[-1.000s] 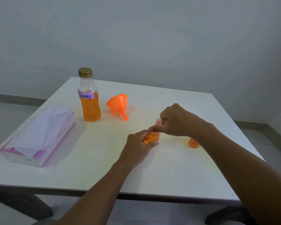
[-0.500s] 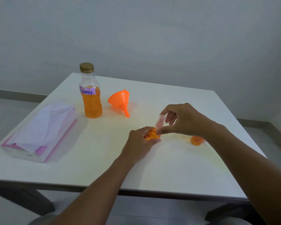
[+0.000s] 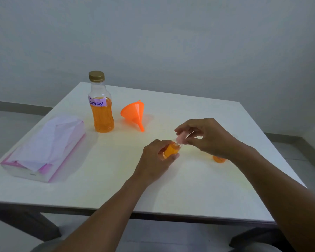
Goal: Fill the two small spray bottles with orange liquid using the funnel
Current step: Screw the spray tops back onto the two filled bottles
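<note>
My left hand (image 3: 155,160) grips a small spray bottle (image 3: 170,150) full of orange liquid, tilted to the right just above the white table (image 3: 198,193). My right hand (image 3: 205,136) pinches its pinkish clear spray cap (image 3: 181,139) at the bottle's neck. The second small spray bottle (image 3: 219,159), also orange, stands behind my right wrist and is mostly hidden. A large bottle (image 3: 101,106) with a gold lid and a "Spray" label, about half full of orange liquid, stands at the back left. The orange funnel (image 3: 134,113) lies on its side beside it.
A tissue pack (image 3: 44,148) in pink and clear wrap lies at the table's left side. A grey wall rises behind the table. Dark table legs show below the near edge.
The small bottle has tilted more to the right in my left hand. My right hand has lifted and shifted right, its fingers now pinching the cap at the neck.
</note>
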The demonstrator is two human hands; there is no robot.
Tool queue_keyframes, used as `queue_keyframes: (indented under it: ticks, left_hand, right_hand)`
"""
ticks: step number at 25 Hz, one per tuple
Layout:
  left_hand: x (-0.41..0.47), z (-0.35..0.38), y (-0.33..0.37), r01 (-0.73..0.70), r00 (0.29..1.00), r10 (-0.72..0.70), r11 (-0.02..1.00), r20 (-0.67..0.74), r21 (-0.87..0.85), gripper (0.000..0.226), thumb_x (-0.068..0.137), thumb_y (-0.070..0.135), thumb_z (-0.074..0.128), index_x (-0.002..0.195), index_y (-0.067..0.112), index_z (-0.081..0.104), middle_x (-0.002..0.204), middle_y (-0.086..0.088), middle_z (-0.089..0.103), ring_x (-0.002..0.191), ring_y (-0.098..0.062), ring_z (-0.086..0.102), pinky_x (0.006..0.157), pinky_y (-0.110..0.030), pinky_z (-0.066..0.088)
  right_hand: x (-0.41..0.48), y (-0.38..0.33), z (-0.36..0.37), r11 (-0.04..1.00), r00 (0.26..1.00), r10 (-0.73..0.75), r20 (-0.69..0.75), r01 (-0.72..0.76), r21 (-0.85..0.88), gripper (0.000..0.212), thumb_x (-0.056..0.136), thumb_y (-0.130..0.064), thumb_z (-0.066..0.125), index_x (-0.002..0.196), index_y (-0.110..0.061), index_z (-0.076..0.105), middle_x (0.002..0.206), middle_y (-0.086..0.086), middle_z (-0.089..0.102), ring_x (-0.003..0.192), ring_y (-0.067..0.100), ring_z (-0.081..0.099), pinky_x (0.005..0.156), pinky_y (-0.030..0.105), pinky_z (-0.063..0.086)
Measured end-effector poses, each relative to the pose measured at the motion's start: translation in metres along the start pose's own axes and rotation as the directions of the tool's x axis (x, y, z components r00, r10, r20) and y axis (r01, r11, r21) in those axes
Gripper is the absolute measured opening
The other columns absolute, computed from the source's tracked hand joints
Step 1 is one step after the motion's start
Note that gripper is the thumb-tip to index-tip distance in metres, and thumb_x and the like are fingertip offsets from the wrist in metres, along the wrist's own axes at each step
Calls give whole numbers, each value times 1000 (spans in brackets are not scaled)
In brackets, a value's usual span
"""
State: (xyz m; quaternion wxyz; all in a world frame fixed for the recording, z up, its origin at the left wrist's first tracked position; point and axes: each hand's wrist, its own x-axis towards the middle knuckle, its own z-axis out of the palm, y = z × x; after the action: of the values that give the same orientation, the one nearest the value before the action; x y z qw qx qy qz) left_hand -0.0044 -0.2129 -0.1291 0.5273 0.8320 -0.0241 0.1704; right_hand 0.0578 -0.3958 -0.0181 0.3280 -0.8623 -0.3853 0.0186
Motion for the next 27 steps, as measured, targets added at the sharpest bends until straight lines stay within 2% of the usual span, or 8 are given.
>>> queue_keyframes:
  ticks: [2, 4, 6, 9, 13, 17, 22, 27]
  left_hand:
    - [-1, -1, 1, -62, 998, 61, 997, 12, 42, 34, 82, 39, 75, 114, 29, 68, 98, 10, 63, 90, -7, 61, 77, -10, 45]
    - [-1, -1, 2, -93, 996, 92, 993, 20, 67, 34, 85, 39, 72, 116, 26, 67, 96, 11, 58, 89, -6, 58, 75, -7, 41]
    - [-2, -1, 3, -109, 994, 107, 991, 26, 79, 33, 87, 38, 70, 117, 24, 66, 94, 12, 55, 87, -6, 56, 74, -7, 40]
    - [-1, 0, 2, -129, 992, 127, 987, 26, 92, 35, 88, 39, 70, 118, 22, 66, 98, 7, 57, 88, -9, 57, 76, -17, 47]
    - [-3, 2, -1, -127, 991, 125, 991, 35, 46, 36, 88, 37, 70, 120, 22, 64, 104, 5, 57, 94, -12, 58, 78, -29, 56]
    - [-2, 1, -1, -135, 991, 134, 990, 31, 51, 36, 89, 35, 68, 121, 18, 65, 103, 5, 58, 92, -9, 57, 74, -19, 53]
    - [-3, 0, 2, -91, 995, 93, 995, 47, -34, 32, 90, 27, 69, 119, 16, 66, 104, 5, 61, 97, -3, 57, 73, -7, 47]
    - [-4, 2, -1, -151, 987, 153, 987, -39, 63, 30, 88, 27, 72, 114, 14, 67, 103, 5, 62, 91, -8, 59, 74, -21, 55]
  right_hand:
    - [0, -2, -3, 994, 998, 55, -16, -56, -98, 17, 83, -27, 83, 98, -21, 77, 85, -12, 75, 81, 3, 71, 75, 24, 59]
    - [1, 0, -5, 951, 989, 140, -50, -149, -272, 42, 77, -61, 75, 75, -19, 72, 65, -11, 66, 59, 5, 58, 57, 25, 49]
    - [1, 1, -9, 914, 980, 189, -67, -200, -353, 62, 66, -82, 64, 78, -21, 68, 69, -12, 64, 62, 6, 55, 56, 23, 44]
    - [-3, 0, -13, 971, 991, 115, 64, -99, -217, 51, 74, -55, 82, 119, -36, 66, 111, -21, 67, 97, 5, 66, 75, 19, 57]
    - [-2, 0, -2, 972, 999, 21, 45, -10, -236, 16, 90, -8, 70, 102, -16, 78, 84, -17, 71, 80, -5, 68, 69, 18, 56]
    - [4, -6, 2, 949, 991, 132, 32, -117, -294, 12, 91, -11, 65, 93, -11, 76, 77, -15, 68, 62, -11, 61, 57, 18, 46]
    - [3, -6, -9, 957, 984, 136, 115, -101, -271, 12, 89, -13, 70, 98, -18, 75, 87, -12, 72, 81, 1, 64, 64, 14, 51]
    - [6, -11, 8, 937, 989, 143, 43, -122, -327, 8, 83, -6, 67, 89, -7, 73, 85, 0, 75, 77, 15, 66, 69, 39, 59]
